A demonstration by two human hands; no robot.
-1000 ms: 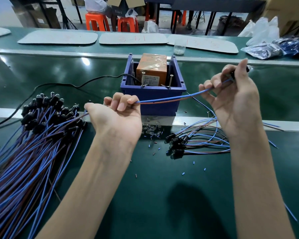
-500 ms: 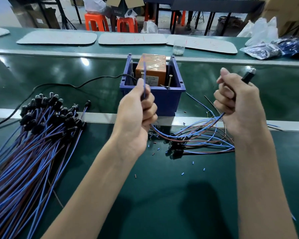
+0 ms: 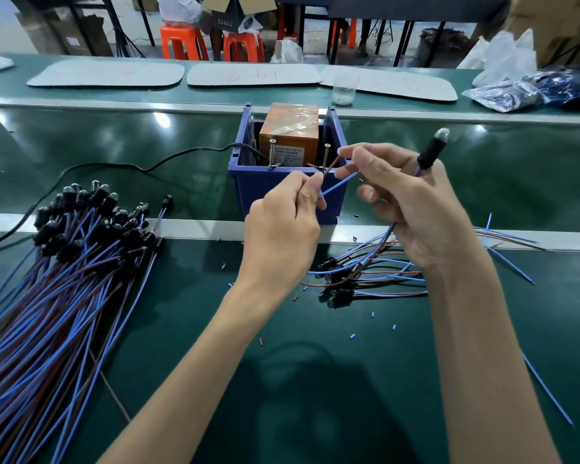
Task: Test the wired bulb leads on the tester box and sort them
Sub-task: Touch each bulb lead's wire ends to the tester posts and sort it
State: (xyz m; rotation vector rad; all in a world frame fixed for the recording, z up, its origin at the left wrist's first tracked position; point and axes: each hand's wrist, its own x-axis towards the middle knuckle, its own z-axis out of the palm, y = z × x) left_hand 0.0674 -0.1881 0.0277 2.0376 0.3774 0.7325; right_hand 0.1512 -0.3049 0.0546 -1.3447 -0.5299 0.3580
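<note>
**Q.** Fingers (image 3: 303, 187) of the left hand (image 3: 282, 229): in what state?

**A.** Clenched. Thumb and forefinger pinch the two free wires of one bulb lead (image 3: 427, 159). From the pinch, the brown wire (image 3: 332, 165) and the blue wire (image 3: 337, 186) fan up and to the right.

**Q.** And the right hand (image 3: 412, 209)?

**A.** It grasps the same lead, lower fingers curled round it. The black holder and its clear dome (image 3: 442, 133) stand above the hand, tilted to the right. The forefinger and middle finger reach left toward the wire tips. Whether they touch the tips cannot be told.

**Q.** Where is the lead relative to the tester box (image 3: 248, 185)?

**A.** It is held in the air just in front of it. The box is a blue bin holding an orange block (image 3: 288, 125), with a left screw (image 3: 271, 154) and a right screw (image 3: 326, 155) upright at the front rim. The brown wire's tip crosses in front of the right screw, but contact cannot be told. A black cable (image 3: 148, 167) runs from the box's left side across the bench (image 3: 282, 380).

**Q.** Other leads?

**A.** A large pile (image 3: 64, 262) lies on the bench at the left, bulbs pointing away. A small pile (image 3: 365, 272) lies beneath the right hand. Cut bits of insulation (image 3: 352, 336) are scattered on the bench around the small pile. A clear cup (image 3: 343, 92) stands behind the box.
</note>
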